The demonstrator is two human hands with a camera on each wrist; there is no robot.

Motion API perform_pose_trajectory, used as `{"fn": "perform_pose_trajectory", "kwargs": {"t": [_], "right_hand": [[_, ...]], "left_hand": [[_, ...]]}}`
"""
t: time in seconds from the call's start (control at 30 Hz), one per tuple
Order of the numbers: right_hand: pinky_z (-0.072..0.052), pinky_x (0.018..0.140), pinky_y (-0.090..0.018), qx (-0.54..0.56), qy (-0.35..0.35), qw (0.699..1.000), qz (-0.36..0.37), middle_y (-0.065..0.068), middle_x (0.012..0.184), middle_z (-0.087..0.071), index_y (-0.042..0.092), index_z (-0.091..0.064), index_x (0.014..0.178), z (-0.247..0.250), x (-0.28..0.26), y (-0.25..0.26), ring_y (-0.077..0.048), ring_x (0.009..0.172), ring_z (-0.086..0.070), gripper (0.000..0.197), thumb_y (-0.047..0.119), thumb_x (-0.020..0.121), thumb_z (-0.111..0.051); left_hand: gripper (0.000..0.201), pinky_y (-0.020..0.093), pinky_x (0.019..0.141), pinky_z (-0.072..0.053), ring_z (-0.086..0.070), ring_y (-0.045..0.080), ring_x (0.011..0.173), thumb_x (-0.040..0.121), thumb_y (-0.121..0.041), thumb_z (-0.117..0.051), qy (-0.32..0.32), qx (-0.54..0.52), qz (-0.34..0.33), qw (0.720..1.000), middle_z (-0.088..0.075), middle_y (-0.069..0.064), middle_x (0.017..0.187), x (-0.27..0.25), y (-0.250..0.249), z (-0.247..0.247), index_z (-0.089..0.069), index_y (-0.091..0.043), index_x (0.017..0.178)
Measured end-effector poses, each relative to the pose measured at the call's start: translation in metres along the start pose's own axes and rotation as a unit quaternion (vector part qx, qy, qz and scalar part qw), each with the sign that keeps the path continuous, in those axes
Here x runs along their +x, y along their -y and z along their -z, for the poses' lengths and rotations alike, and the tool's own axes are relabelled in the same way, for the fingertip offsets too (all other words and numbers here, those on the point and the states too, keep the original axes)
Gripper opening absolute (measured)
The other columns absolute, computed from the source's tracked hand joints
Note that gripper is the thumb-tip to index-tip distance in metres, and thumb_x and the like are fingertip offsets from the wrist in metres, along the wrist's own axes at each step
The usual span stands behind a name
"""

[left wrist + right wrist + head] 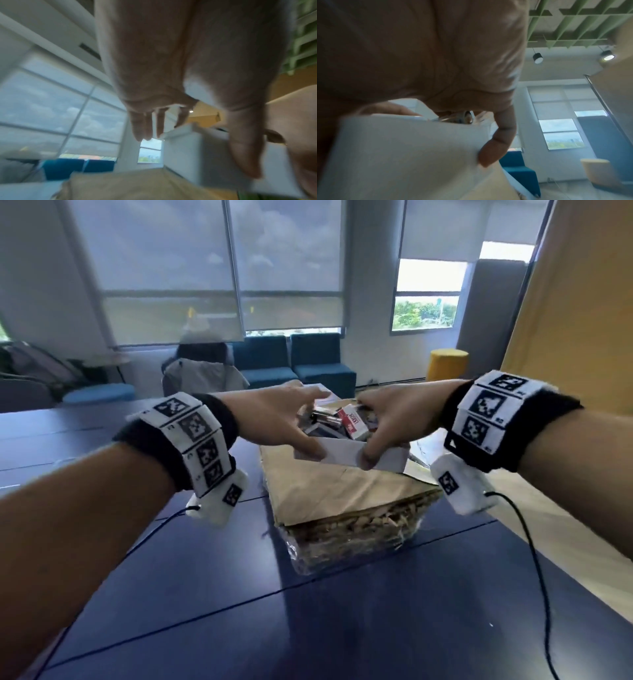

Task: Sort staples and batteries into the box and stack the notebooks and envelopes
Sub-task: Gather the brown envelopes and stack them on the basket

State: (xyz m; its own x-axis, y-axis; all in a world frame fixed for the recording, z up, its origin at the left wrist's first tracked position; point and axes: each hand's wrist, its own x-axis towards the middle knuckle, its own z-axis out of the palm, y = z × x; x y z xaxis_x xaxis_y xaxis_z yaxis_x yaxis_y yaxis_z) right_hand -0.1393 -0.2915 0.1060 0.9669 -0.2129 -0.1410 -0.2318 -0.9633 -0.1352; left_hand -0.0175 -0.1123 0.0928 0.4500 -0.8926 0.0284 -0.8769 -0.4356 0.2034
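A white box [390, 460] sits on top of brown envelopes [325, 491], which lie over a patterned stack in clear wrap [356, 532]. In the box are a red-and-white staple box [352, 421] and dark batteries [325, 417]. My left hand [308, 422] spans the box's left end, thumb flat on the near wall and fingers straight over the top. In the left wrist view the thumb lies along the box [188, 155]. My right hand [373, 433] pinches the near wall; the right wrist view shows a finger curled on the box [402, 155].
The stack stands mid-way across a dark blue table [308, 628]. Black cables [534, 559] run from both wrists across the tabletop. The table's right edge [548, 546] drops to beige floor. Blue sofas [291, 364] and a yellow stool [447, 364] stand far behind.
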Motion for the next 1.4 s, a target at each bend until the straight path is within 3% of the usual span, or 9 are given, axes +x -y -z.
{"fn": "perform_pose_trajectory", "kwargs": {"t": [0.13, 0.27, 0.37, 0.43, 0.63, 0.8, 1.0, 1.13, 1.4], "right_hand": [[-0.052, 0.060, -0.026, 0.046, -0.003, 0.996, -0.070, 0.001, 0.091, -0.072, 0.020, -0.071, 0.096, -0.015, 0.046, 0.005, -0.017, 0.078, -0.067, 0.047, 0.054, 0.067, -0.087], [-0.054, 0.069, -0.026, 0.062, -0.017, 0.991, -0.119, 0.001, 0.098, -0.069, 0.022, -0.069, 0.100, -0.043, 0.079, 0.002, -0.016, 0.084, -0.065, 0.051, 0.058, 0.068, -0.084], [-0.058, 0.085, -0.032, 0.066, -0.030, 0.989, -0.131, -0.002, 0.107, -0.069, 0.022, -0.069, 0.113, -0.057, 0.087, 0.004, -0.020, 0.093, -0.066, 0.062, 0.062, 0.067, -0.081], [-0.055, 0.093, -0.036, 0.055, -0.038, 0.989, -0.135, -0.005, 0.114, -0.066, 0.022, -0.064, 0.122, -0.061, 0.088, 0.006, -0.024, 0.102, -0.064, 0.069, 0.069, 0.072, -0.072], [-0.052, 0.084, -0.033, 0.029, -0.065, 0.984, -0.166, -0.005, 0.111, -0.064, 0.023, -0.065, 0.123, -0.069, 0.095, 0.013, -0.024, 0.098, -0.062, 0.084, 0.082, 0.063, -0.065], [-0.045, 0.105, -0.038, 0.005, -0.020, 0.989, -0.145, -0.008, 0.145, -0.055, 0.023, -0.052, 0.145, -0.065, 0.092, 0.017, -0.029, 0.126, -0.055, 0.112, 0.102, 0.066, -0.039], [-0.041, 0.103, -0.042, 0.137, -0.102, 0.967, -0.191, -0.011, 0.157, -0.042, 0.016, -0.038, 0.154, -0.055, 0.059, -0.019, -0.030, 0.135, -0.047, 0.093, 0.084, 0.092, -0.025], [-0.038, 0.104, -0.045, 0.204, -0.158, 0.943, -0.212, -0.019, 0.143, -0.045, 0.012, -0.048, 0.142, -0.073, 0.055, -0.065, -0.037, 0.128, -0.046, 0.052, 0.047, 0.109, -0.030], [-0.048, 0.092, -0.039, 0.194, -0.115, 0.949, -0.218, -0.021, 0.117, -0.060, 0.000, -0.061, 0.126, -0.099, 0.071, -0.096, -0.042, 0.121, -0.055, 0.042, 0.028, 0.109, -0.035]], "left_hand": [[0.103, 0.032, 0.114, -0.035, -0.041, 0.023, 0.141, 0.083, -0.049, -0.080, -0.067, -0.062, 0.092, 0.992, -0.040, 0.011, 0.156, 0.018, 0.026, -0.028, -0.022, -0.010, 0.160], [0.041, 0.006, 0.070, -0.045, -0.064, -0.004, 0.085, 0.091, -0.021, -0.076, -0.046, -0.164, 0.111, 0.979, -0.065, -0.004, 0.097, 0.027, 0.040, -0.064, -0.049, -0.022, 0.122], [0.078, 0.024, 0.106, -0.039, -0.048, 0.022, 0.133, 0.094, -0.042, -0.069, -0.003, -0.125, 0.143, 0.982, -0.046, 0.008, 0.149, 0.025, 0.040, -0.081, -0.029, -0.013, 0.155], [0.091, 0.035, 0.120, -0.029, -0.033, 0.027, 0.146, 0.096, -0.054, -0.060, 0.015, -0.081, 0.161, 0.984, -0.029, 0.009, 0.161, 0.027, 0.041, -0.088, -0.013, -0.010, 0.161], [0.076, 0.042, 0.121, -0.027, -0.028, 0.029, 0.144, 0.098, -0.063, -0.050, 0.020, -0.045, 0.143, 0.989, -0.029, 0.009, 0.158, 0.026, 0.043, -0.095, -0.035, -0.012, 0.152], [0.069, 0.044, 0.123, -0.022, -0.019, 0.031, 0.150, 0.101, -0.058, -0.046, 0.012, -0.035, 0.140, 0.989, -0.019, 0.007, 0.165, 0.023, 0.042, -0.100, -0.030, -0.017, 0.155], [0.075, 0.048, 0.124, -0.007, -0.001, 0.022, 0.156, 0.102, -0.061, -0.037, -0.002, -0.078, 0.165, 0.983, -0.001, -0.006, 0.170, 0.019, 0.042, -0.111, -0.010, -0.025, 0.162], [0.074, 0.049, 0.124, -0.010, -0.003, 0.022, 0.156, 0.102, -0.060, -0.036, -0.020, -0.068, 0.169, 0.983, -0.001, -0.005, 0.170, 0.019, 0.038, -0.115, -0.011, -0.023, 0.161], [0.075, 0.050, 0.125, -0.015, -0.004, 0.020, 0.155, 0.101, -0.059, -0.041, -0.049, -0.093, 0.165, 0.981, -0.006, -0.006, 0.169, 0.014, 0.037, -0.118, -0.014, -0.023, 0.161]]}}
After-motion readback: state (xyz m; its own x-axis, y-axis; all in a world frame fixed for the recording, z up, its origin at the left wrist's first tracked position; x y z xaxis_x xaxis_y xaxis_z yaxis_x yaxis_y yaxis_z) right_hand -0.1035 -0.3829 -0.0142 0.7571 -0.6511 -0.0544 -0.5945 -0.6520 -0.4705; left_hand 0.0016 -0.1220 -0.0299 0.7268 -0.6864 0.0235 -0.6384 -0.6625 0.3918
